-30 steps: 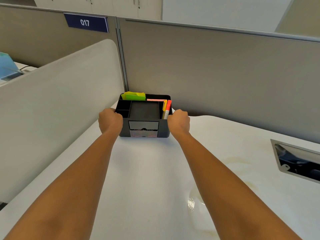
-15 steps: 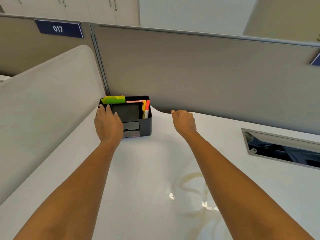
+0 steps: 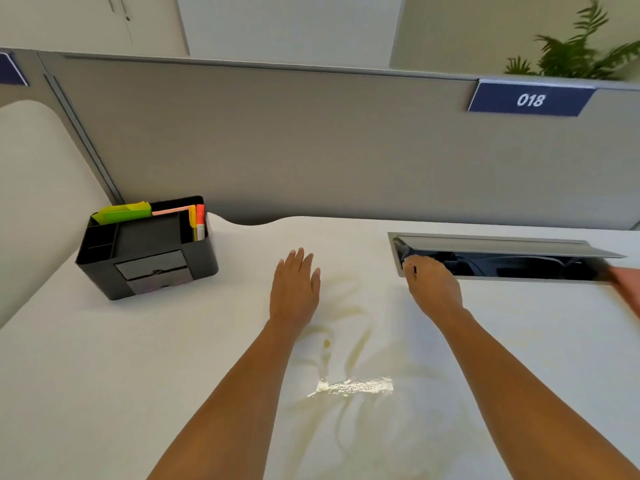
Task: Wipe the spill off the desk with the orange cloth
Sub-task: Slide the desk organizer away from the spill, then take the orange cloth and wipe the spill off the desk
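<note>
A pale yellowish spill (image 3: pixel 349 362) streaks the white desk (image 3: pixel 104 375) between my forearms, with a shiny wet patch near the front. My left hand (image 3: pixel 294 289) hovers flat and open over the spill's far left edge, holding nothing. My right hand (image 3: pixel 433 285) is further right, fingers loosely curled and empty, beside the near left corner of the cable slot. A blurred orange-pink edge, probably the orange cloth (image 3: pixel 627 289), shows at the far right border of the view.
A black desk organiser (image 3: pixel 149 251) with sticky notes and markers stands at the back left. A metal cable slot (image 3: pixel 502 258) with a raised lid is set into the desk at the back right. Grey partition panels (image 3: pixel 311 143) wall the desk behind and to the left.
Both hands have let go of the organiser and moved right. The view has swung right, so the spill, the cable slot and the orange edge now show.
</note>
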